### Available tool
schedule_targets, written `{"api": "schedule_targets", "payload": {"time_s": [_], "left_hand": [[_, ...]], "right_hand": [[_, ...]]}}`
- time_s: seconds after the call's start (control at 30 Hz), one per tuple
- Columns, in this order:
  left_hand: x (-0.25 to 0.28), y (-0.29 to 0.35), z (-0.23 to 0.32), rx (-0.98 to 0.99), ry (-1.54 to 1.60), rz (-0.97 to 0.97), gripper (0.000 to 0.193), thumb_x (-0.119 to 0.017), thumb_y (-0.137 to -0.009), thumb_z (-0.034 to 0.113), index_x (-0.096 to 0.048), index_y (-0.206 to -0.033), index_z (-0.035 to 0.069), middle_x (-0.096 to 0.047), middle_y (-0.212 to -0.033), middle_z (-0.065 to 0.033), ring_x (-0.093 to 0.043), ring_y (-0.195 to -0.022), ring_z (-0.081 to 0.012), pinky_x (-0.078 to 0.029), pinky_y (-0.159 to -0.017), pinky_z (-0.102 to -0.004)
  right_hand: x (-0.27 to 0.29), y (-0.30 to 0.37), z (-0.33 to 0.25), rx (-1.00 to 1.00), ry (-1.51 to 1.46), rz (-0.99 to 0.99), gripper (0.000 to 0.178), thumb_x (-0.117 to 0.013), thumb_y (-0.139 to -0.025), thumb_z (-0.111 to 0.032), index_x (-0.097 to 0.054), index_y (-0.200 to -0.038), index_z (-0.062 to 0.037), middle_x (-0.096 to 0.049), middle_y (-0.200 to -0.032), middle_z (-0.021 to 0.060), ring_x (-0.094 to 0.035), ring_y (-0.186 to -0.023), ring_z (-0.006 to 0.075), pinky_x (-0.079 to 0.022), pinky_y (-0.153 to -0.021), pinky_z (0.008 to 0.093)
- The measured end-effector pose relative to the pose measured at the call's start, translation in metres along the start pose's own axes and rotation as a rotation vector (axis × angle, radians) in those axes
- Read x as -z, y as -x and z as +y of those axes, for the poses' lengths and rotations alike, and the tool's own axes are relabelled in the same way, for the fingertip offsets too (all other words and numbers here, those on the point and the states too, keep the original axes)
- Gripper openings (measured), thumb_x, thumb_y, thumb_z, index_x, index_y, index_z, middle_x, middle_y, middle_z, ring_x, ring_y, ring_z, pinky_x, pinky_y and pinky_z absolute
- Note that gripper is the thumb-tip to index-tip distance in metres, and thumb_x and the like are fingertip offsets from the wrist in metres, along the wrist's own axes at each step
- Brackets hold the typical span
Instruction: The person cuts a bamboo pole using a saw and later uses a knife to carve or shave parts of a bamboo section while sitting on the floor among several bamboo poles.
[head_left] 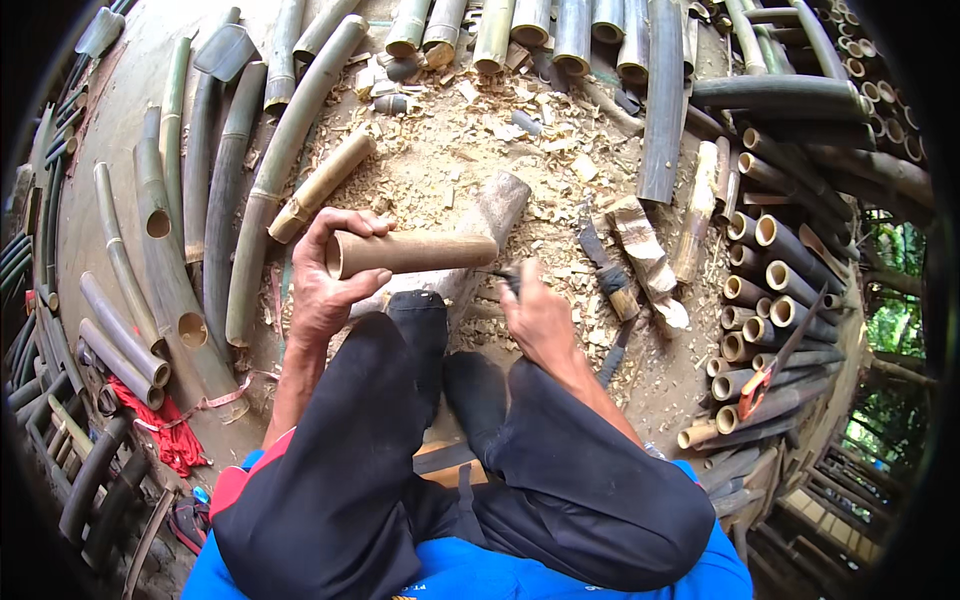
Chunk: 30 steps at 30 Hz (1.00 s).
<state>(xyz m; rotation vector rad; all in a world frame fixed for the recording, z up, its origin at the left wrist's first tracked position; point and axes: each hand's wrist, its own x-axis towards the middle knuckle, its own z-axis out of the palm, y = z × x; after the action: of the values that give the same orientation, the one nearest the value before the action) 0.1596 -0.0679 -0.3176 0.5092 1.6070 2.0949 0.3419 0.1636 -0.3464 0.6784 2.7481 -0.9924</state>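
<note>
My left hand (325, 270) is wrapped round a short, smooth brown bamboo tube (420, 253), close to its open end. The tube lies nearly level above my feet, over a pale log (500, 205). In my closed right hand (540, 315) is a knife (508, 279) with a dark handle. Its thin blade, only partly visible, is at the underside of the tube near the right end; whether it touches cannot be made out.
Wood shavings (430, 180) cover the ground ahead. On the right lie a machete (605, 270), a chopped wood block (645, 250) and a stack of cut bamboo (770, 300) with an orange-handled saw (757, 388). Long bamboo poles (265, 200) lie left, beside red cloth (175, 435).
</note>
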Motion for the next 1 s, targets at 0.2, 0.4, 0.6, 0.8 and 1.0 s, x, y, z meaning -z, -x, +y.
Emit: {"api": "schedule_targets", "payload": {"time_s": [0.2, 0.4, 0.6, 0.8, 1.0], "left_hand": [[0.047, 0.010, -0.026, 0.460, -0.192, 0.610, 0.046, -0.085, -0.085, 0.019, -0.062, -0.121, 0.002, -0.070, -0.108, -0.0091, -0.068, -0.096, -0.0207, -0.056, -0.085, -0.0383], [0.043, 0.010, -0.026, -0.129, -1.267, 0.367, 0.070, -0.080, -0.072, 0.015, -0.054, -0.136, 0.002, -0.055, -0.129, -0.0205, -0.050, -0.128, -0.0383, -0.037, -0.114, -0.0491], [0.020, -0.037, -0.064, 0.240, -1.194, -0.276, 0.062, -0.076, -0.071, 0.014, -0.060, -0.130, 0.010, -0.060, -0.127, -0.0172, -0.055, -0.125, -0.0405, -0.047, -0.109, -0.0480], [0.018, -0.055, -0.037, 0.060, -0.979, -0.063, 0.055, -0.080, -0.068, 0.015, -0.065, -0.121, 0.011, -0.064, -0.112, -0.0116, -0.068, -0.104, -0.0293, -0.059, -0.093, -0.0441], [0.010, -0.065, 0.024, 0.127, 0.124, 0.197, 0.057, -0.088, -0.080, 0.015, -0.061, -0.129, 0.002, -0.069, -0.113, -0.0086, -0.070, -0.103, -0.0188, -0.061, -0.091, -0.0368]], "right_hand": [[-0.036, -0.003, 0.025, -0.077, -0.165, -0.025, 0.033, -0.060, -0.103, -0.031, -0.046, -0.118, -0.0042, -0.069, -0.082, 0.0292, -0.068, -0.077, 0.0530, -0.052, -0.068, 0.0591], [-0.068, -0.007, 0.046, -0.061, -0.180, 0.110, 0.033, -0.062, -0.101, -0.033, -0.048, -0.114, -0.0058, -0.070, -0.080, 0.0269, -0.068, -0.076, 0.0533, -0.051, -0.066, 0.0617], [-0.079, -0.007, 0.049, -0.047, -0.117, 0.192, 0.033, -0.064, -0.099, -0.032, -0.049, -0.113, -0.0063, -0.070, -0.081, 0.0272, -0.069, -0.077, 0.0522, -0.052, -0.066, 0.0611], [-0.081, -0.007, 0.055, -0.064, -0.113, 0.218, 0.033, -0.064, -0.099, -0.032, -0.049, -0.114, -0.0068, -0.071, -0.080, 0.0257, -0.070, -0.076, 0.0504, -0.053, -0.066, 0.0591], [-0.069, -0.006, 0.051, -0.115, -0.208, 0.125, 0.035, -0.065, -0.099, -0.033, -0.050, -0.115, -0.0058, -0.071, -0.084, 0.0244, -0.070, -0.078, 0.0484, -0.053, -0.067, 0.0562]]}}
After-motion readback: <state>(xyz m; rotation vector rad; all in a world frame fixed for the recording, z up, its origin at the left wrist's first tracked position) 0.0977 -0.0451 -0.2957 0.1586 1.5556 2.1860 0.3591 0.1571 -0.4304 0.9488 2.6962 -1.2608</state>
